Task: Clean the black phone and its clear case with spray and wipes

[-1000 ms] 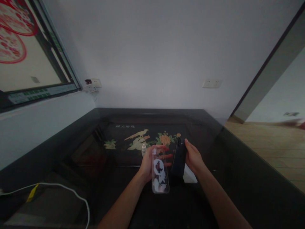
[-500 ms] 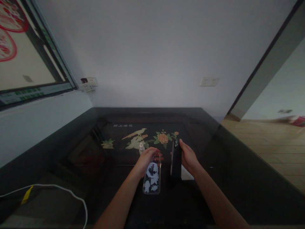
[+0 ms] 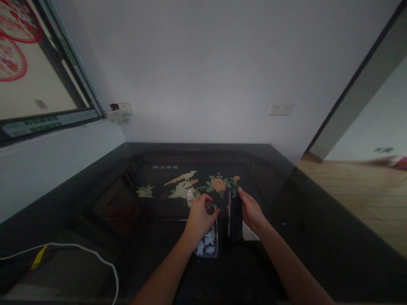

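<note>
A clear phone case [image 3: 207,245] with white printed figures is gripped near its top by my left hand [image 3: 201,214], whose fingers and thumb close over its upper edge and hide part of it. My right hand [image 3: 251,208] holds a dark smartphone [image 3: 235,218] upright by its right side, the camera lenses at the top facing me. The phone and case are side by side and apart. Just beyond my left hand stands a small clear bottle [image 3: 190,198]. Partly behind my right wrist lies a white flat item [image 3: 250,233], its kind unclear.
The glossy black table [image 3: 133,271] bears a bird-and-flower picture [image 3: 218,184]. A white cable [image 3: 92,253] with a yellow tag [image 3: 39,257] runs across the lower left. Wall sockets [image 3: 281,109] are above the table's far edge, and a window [image 3: 47,80] is at left.
My left hand has turned over the case, its thumb now across the upper part and covering more of the print. The case has shifted slightly right. My right hand holds the phone nearly still.
</note>
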A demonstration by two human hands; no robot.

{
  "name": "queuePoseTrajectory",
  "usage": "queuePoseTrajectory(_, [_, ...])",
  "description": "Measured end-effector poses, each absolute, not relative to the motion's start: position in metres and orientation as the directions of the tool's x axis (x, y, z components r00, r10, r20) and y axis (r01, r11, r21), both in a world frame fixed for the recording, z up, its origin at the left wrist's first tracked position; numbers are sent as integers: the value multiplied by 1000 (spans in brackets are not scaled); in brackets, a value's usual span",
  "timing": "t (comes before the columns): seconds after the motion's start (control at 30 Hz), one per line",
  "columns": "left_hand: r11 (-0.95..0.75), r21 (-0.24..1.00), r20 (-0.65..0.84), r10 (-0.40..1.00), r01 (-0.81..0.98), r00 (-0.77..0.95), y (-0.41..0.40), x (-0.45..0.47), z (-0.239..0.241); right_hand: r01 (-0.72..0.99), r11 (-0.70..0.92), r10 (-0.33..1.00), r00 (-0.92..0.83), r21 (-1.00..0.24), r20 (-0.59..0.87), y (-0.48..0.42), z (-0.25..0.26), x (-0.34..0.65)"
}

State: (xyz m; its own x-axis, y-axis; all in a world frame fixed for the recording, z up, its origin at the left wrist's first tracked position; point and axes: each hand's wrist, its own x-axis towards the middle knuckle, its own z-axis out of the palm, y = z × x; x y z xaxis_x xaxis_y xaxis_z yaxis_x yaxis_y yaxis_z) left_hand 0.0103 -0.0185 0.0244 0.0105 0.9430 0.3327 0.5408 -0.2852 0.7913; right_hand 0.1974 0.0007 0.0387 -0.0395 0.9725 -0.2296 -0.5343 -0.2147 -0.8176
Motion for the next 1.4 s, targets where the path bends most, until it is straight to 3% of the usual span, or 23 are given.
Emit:
queuePoseTrajectory(0.2, [-374,689,385,915,621,124,-17,16,19,-529,-217,973,-54,-820,-223,1,37,197])
queuePoseTrajectory(0.5, [-351,494,379,910,795,167,-13,17,9,-513,-229,970,-46,-827,-240,0,37,195])
queuePoseTrajectory(0.8, [-346,500,342,921,794,186,-9,15,-1,-533,-234,966,-36,-813,-254,-1,35,195])
queuePoseTrajectory(1.03, [-319,583,297,940,748,170,-5,12,-4,-541,-246,962,-35,-804,-270,-1,36,194])
queuePoseTrajectory(1.27, [-367,506,345,915,781,207,-16,17,6,-536,-216,972,-41,-816,-230,-3,39,193])
queuePoseTrajectory(1.4, [-404,581,375,903,706,208,-22,19,21,-548,-233,969,-58,-803,-241,-2,37,193])
